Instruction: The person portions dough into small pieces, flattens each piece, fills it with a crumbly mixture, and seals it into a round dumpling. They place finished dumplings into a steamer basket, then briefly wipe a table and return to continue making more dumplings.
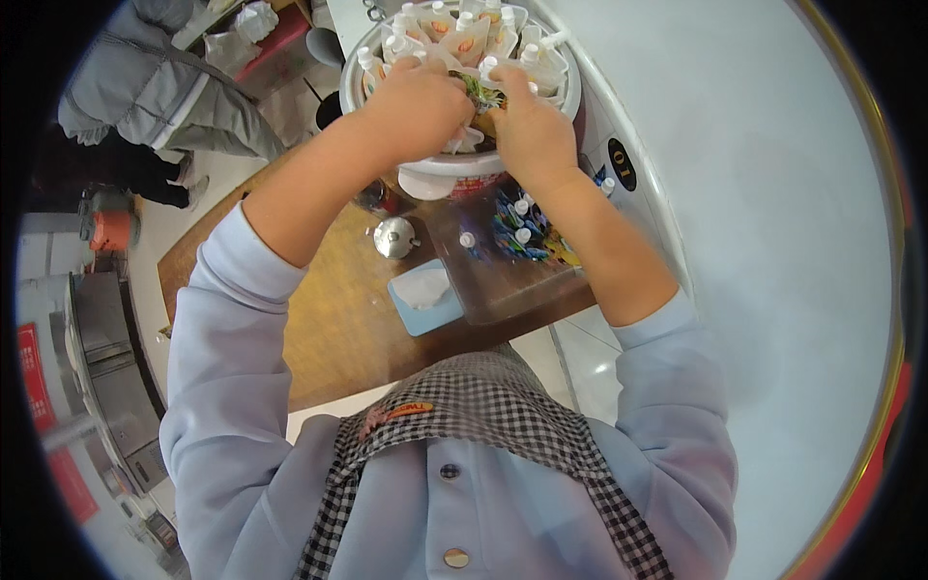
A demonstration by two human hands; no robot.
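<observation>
A round white tub at the top of the view holds several clear spouted pouches with white caps, standing upright. Both hands reach over its near rim. A pouch with green and yellow print sits between them, partly hidden by fingers. My left hand is curled against its left side, back of the hand up. On the other side, my right hand has thumb and fingers at the pouch's right edge. The fingertips are partly hidden, and the pouch's lower end is down in the tub.
Below the tub stand a lidded metal pot, a light-blue tissue box and a brown tray with dark printed capped pouches, all on a wooden table. A white counter curves along the right. Another person stands upper left.
</observation>
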